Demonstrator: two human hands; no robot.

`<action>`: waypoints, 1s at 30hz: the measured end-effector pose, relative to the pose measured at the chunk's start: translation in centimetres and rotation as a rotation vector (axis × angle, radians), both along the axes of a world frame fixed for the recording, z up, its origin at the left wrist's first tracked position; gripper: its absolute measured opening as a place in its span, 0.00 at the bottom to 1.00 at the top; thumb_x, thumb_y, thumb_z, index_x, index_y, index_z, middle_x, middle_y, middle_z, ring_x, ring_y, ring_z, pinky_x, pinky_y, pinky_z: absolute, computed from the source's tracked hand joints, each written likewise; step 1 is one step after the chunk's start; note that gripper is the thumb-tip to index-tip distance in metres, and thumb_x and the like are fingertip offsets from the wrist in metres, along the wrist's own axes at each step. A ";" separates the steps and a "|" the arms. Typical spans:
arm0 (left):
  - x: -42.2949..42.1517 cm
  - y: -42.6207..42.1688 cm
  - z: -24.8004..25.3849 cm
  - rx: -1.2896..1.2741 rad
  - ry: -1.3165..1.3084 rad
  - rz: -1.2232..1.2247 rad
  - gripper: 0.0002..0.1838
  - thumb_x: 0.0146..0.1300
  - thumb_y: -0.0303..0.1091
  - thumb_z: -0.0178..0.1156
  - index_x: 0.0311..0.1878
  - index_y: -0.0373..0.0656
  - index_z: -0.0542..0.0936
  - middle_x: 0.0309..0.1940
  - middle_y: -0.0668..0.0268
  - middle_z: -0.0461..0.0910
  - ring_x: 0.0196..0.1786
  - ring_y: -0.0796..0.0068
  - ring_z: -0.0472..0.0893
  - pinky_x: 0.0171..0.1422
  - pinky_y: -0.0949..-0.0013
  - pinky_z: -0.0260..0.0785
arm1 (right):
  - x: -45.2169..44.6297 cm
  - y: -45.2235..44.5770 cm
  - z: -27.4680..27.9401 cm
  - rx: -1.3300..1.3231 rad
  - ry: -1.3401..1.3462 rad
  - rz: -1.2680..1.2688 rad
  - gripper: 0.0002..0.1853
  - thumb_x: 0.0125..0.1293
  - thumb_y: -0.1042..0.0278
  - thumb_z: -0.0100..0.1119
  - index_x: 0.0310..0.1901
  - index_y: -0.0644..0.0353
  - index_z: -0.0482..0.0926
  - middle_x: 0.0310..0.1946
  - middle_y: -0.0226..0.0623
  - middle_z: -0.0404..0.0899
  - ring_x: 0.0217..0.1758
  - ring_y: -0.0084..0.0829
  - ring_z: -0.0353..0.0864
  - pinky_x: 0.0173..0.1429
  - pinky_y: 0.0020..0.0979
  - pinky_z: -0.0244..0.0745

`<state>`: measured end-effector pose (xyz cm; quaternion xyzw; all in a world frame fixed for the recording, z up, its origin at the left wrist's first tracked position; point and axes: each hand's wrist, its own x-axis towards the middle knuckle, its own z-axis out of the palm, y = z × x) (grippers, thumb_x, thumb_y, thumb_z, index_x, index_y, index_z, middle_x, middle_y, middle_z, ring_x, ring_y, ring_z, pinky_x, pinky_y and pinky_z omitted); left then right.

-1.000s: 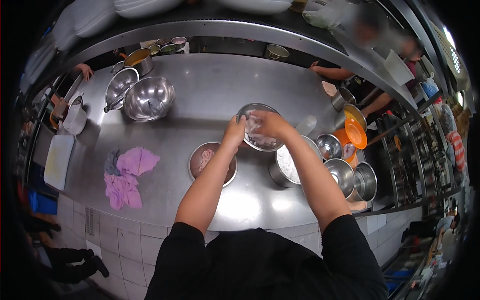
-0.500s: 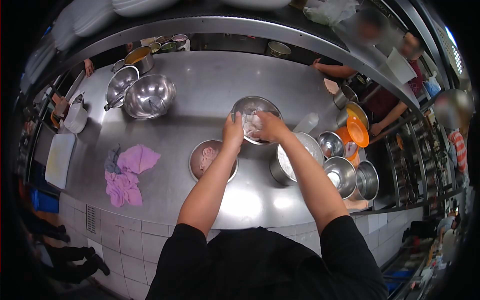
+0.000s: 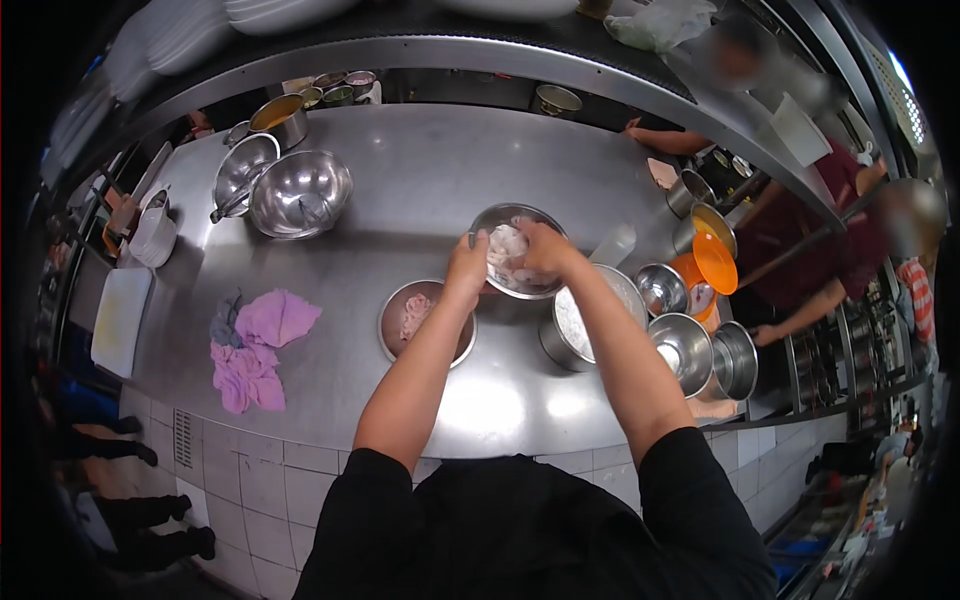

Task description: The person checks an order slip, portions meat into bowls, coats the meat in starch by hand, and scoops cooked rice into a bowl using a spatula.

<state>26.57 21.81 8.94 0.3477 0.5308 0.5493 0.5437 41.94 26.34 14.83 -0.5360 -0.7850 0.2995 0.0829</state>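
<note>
steel counter, left hand clasping metal bowl, right hand half-curled at white-coated pieces within, hold unclear, forearms convergent

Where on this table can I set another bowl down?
Two bare patches of table: between the pink cloth and the reddish bowl, and beyond the held bowl, right of the big bowl. Crowded: right of the powder pot, with steel bowls and an orange container packed close.
</note>
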 end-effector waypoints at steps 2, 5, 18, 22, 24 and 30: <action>0.3 -0.3 0.7 0.044 -0.014 -0.025 0.21 0.75 0.46 0.46 0.58 0.38 0.73 0.46 0.58 0.81 0.47 0.69 0.81 0.49 0.65 0.75 | -0.8 -0.3 -3.1 0.258 -0.068 -0.056 0.42 0.45 0.57 0.74 0.65 0.56 0.70 0.53 0.49 0.80 0.58 0.46 0.79 0.62 0.38 0.72; 0.4 -0.6 0.1 0.100 0.091 -0.009 0.22 0.76 0.46 0.47 0.58 0.35 0.74 0.47 0.58 0.80 0.50 0.71 0.78 0.55 0.66 0.69 | -1.9 -1.0 -1.1 0.111 0.034 -0.058 0.40 0.45 0.57 0.73 0.63 0.59 0.71 0.56 0.51 0.78 0.59 0.46 0.77 0.63 0.39 0.71; 0.9 -0.8 -0.2 0.239 0.229 0.271 0.26 0.75 0.49 0.44 0.63 0.36 0.70 0.52 0.51 0.78 0.55 0.61 0.77 0.60 0.62 0.68 | -3.3 -0.8 -1.9 0.072 0.017 -0.339 0.37 0.50 0.58 0.69 0.63 0.61 0.70 0.54 0.54 0.78 0.58 0.50 0.77 0.62 0.43 0.71; -1.5 -1.0 1.5 -0.061 0.014 0.058 0.24 0.75 0.49 0.44 0.61 0.39 0.72 0.51 0.53 0.79 0.51 0.64 0.80 0.53 0.62 0.73 | -3.5 0.2 -1.5 0.322 0.030 -0.096 0.33 0.50 0.61 0.69 0.60 0.59 0.74 0.50 0.53 0.80 0.55 0.50 0.80 0.61 0.42 0.72; -2.6 0.9 -2.2 -0.035 -0.005 0.086 0.24 0.75 0.50 0.45 0.61 0.39 0.72 0.50 0.54 0.79 0.48 0.64 0.81 0.49 0.64 0.74 | -3.1 0.8 0.2 0.239 0.143 0.095 0.32 0.49 0.63 0.69 0.59 0.58 0.76 0.50 0.52 0.81 0.56 0.50 0.79 0.61 0.41 0.72; -3.3 -2.0 2.5 0.085 0.174 0.022 0.25 0.74 0.50 0.47 0.60 0.37 0.73 0.49 0.56 0.79 0.45 0.66 0.80 0.46 0.66 0.74 | -5.2 -0.6 -3.0 0.459 0.139 0.059 0.28 0.49 0.61 0.69 0.53 0.58 0.77 0.45 0.52 0.81 0.50 0.52 0.79 0.57 0.42 0.73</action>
